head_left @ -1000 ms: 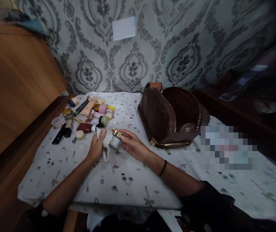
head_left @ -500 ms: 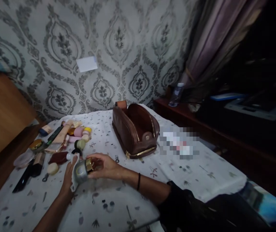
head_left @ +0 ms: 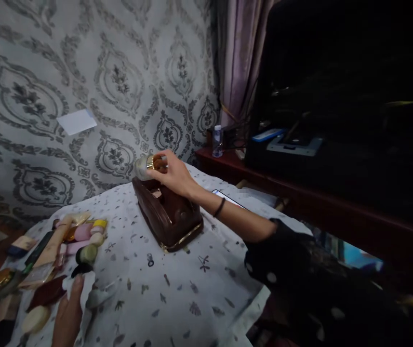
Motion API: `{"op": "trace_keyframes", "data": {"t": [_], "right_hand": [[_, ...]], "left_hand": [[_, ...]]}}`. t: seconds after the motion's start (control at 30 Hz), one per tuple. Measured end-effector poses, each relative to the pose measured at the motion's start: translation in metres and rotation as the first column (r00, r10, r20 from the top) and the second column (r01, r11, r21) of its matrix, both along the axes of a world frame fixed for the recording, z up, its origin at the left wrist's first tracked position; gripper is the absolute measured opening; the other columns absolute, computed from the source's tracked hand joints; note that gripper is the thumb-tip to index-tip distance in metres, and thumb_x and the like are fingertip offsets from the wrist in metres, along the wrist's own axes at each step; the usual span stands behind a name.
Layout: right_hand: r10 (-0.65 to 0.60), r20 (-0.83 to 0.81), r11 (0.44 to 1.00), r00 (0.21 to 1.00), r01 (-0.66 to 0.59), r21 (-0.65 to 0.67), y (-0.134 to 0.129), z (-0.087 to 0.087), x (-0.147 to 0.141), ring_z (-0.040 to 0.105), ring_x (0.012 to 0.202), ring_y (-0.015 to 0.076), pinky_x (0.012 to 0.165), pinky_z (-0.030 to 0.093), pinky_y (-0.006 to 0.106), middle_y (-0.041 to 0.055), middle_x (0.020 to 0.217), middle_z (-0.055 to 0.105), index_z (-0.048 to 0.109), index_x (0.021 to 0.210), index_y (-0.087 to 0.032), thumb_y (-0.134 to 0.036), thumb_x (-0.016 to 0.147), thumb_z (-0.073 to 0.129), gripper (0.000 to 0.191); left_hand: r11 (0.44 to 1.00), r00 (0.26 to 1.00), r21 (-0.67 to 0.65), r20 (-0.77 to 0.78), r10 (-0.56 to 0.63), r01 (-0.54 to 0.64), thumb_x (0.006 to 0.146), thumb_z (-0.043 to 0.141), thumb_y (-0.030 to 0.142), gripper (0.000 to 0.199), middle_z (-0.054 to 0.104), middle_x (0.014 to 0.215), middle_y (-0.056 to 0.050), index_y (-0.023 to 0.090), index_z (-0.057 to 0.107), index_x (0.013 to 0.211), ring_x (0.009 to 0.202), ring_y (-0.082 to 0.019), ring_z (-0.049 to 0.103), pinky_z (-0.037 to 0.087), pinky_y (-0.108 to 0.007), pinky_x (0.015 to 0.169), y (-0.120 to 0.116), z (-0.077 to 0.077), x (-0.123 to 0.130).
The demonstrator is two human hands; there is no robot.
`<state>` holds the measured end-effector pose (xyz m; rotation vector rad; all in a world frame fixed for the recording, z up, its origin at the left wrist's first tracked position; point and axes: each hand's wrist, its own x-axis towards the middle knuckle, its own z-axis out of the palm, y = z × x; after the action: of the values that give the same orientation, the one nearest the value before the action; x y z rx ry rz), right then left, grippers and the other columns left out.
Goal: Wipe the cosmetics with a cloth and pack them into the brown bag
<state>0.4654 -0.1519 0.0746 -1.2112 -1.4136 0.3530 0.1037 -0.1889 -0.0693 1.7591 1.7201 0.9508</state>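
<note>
At the centre of the frame, the jar (head_left: 142,167) is clamped by its gold lid in the fingers of the right hand (head_left: 177,176), above the brown bag (head_left: 166,212). At lower left, the cloth (head_left: 85,294) is pinched by the left hand (head_left: 68,313).

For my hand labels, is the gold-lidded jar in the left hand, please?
No, the right hand holds the jar, while the left hand holds a white cloth.
</note>
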Motion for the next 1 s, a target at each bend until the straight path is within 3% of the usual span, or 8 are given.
{"op": "trace_keyframes", "data": {"t": [0.07, 0.13, 0.2, 0.4, 0.63, 0.73, 0.83, 1.0], "right_hand": [[-0.071, 0.301, 0.985, 0.951, 0.115, -0.131, 0.019, 0.004, 0.009, 0.068, 0.095, 0.0218, 0.086, 0.053, 0.033, 0.0075, 0.102, 0.072, 0.059, 0.116, -0.013, -0.032, 0.081, 0.073, 0.042], [-0.001, 0.544, 0.951, 0.839, 0.168, -0.259, 0.034, 0.004, 0.010, 0.069, 0.099, 0.0257, 0.084, 0.053, 0.033, 0.0115, 0.107, 0.073, 0.064, 0.111, -0.012, -0.031, 0.084, 0.070, 0.033], [0.096, 0.651, 0.915, 0.753, 0.190, -0.356, 0.045, 0.001, 0.007, 0.070, 0.103, 0.0304, 0.082, 0.054, 0.033, 0.0162, 0.111, 0.073, 0.069, 0.105, -0.011, -0.028, 0.082, 0.069, 0.028], [0.212, 0.655, 0.846, 0.725, 0.200, -0.495, 0.061, -0.005, 0.001, 0.072, 0.102, 0.0326, 0.080, 0.057, 0.032, 0.0198, 0.109, 0.075, 0.076, 0.096, -0.009, -0.016, 0.072, 0.074, 0.025], [0.284, 0.567, 0.758, 0.773, 0.181, -0.627, 0.066, -0.026, 0.005, 0.075, 0.089, 0.0366, 0.078, 0.059, 0.041, 0.0153, 0.081, 0.077, 0.077, 0.073, -0.011, -0.008, 0.060, 0.080, 0.014], [0.237, 0.524, 0.770, 0.818, 0.171, -0.615, 0.071, -0.040, 0.003, 0.074, 0.096, 0.0341, 0.081, 0.058, 0.039, 0.0123, 0.087, 0.076, 0.077, 0.082, -0.012, -0.019, 0.068, 0.083, 0.016], [0.221, 0.493, 0.787, 0.841, 0.144, -0.600, 0.076, -0.049, 0.001, 0.070, 0.101, 0.0252, 0.085, 0.058, 0.038, 0.0078, 0.108, 0.071, 0.070, 0.108, -0.014, -0.033, 0.088, 0.073, 0.027], [0.283, 0.553, 0.778, 0.784, 0.149, -0.610, 0.079, -0.055, -0.001, 0.066, 0.106, 0.0221, 0.088, 0.057, 0.040, 0.0082, 0.122, 0.064, 0.063, 0.122, -0.019, -0.034, 0.096, 0.064, 0.031]], "left_hand": [[0.999, 0.998, 0.029, -0.054, -0.020, 0.021, 0.084, 0.055, 0.053, 0.043, 0.074, 0.099, -0.010, 0.020, 0.068, 0.109, 0.112, -0.035, 0.066, 0.055, -0.048, 0.094, 0.001, 0.004, 0.004], [0.999, 0.996, 0.039, -0.089, -0.027, 0.031, 0.087, 0.051, 0.052, 0.041, 0.074, 0.097, -0.009, 0.021, 0.067, 0.108, 0.113, -0.033, 0.065, 0.055, -0.047, 0.094, 0.001, 0.009, 0.008], [0.998, 0.994, 0.047, -0.109, -0.029, 0.034, 0.088, 0.050, 0.051, 0.042, 0.074, 0.095, -0.008, 0.020, 0.067, 0.109, 0.114, -0.033, 0.065, 0.056, -0.047, 0.095, 0.001, 0.012, 0.009], [0.999, 0.990, 0.050, -0.139, -0.015, 0.022, 0.081, 0.059, 0.047, 0.039, 0.076, 0.097, -0.008, 0.023, 0.069, 0.110, 0.117, -0.036, 0.064, 0.054, -0.046, 0.101, 0.003, 0.008, 0.001], [1.000, 0.992, 0.017, -0.124, 0.027, -0.025, 0.082, 0.055, 0.057, 0.051, 0.075, 0.094, -0.011, 0.017, 0.068, 0.111, 0.114, -0.038, 0.065, 0.052, -0.051, 0.101, 0.012, -0.002, -0.004], [0.999, 0.992, -0.002, -0.113, 0.046, -0.046, 0.085, 0.050, 0.059, 0.053, 0.074, 0.090, -0.011, 0.016, 0.068, 0.110, 0.109, -0.035, 0.067, 0.054, -0.050, 0.098, 0.019, -0.003, -0.004], [1.000, 0.994, 0.002, -0.108, 0.024, -0.024, 0.084, 0.049, 0.059, 0.049, 0.073, 0.088, -0.010, 0.018, 0.068, 0.104, 0.109, -0.034, 0.067, 0.054, -0.048, 0.097, 0.024, -0.003, -0.006], [0.999, 0.992, -0.003, -0.117, 0.046, -0.047, 0.081, 0.052, 0.057, 0.043, 0.073, 0.088, -0.010, 0.020, 0.069, 0.097, 0.110, -0.035, 0.066, 0.054, -0.050, 0.097, 0.030, -0.001, -0.009]]}}
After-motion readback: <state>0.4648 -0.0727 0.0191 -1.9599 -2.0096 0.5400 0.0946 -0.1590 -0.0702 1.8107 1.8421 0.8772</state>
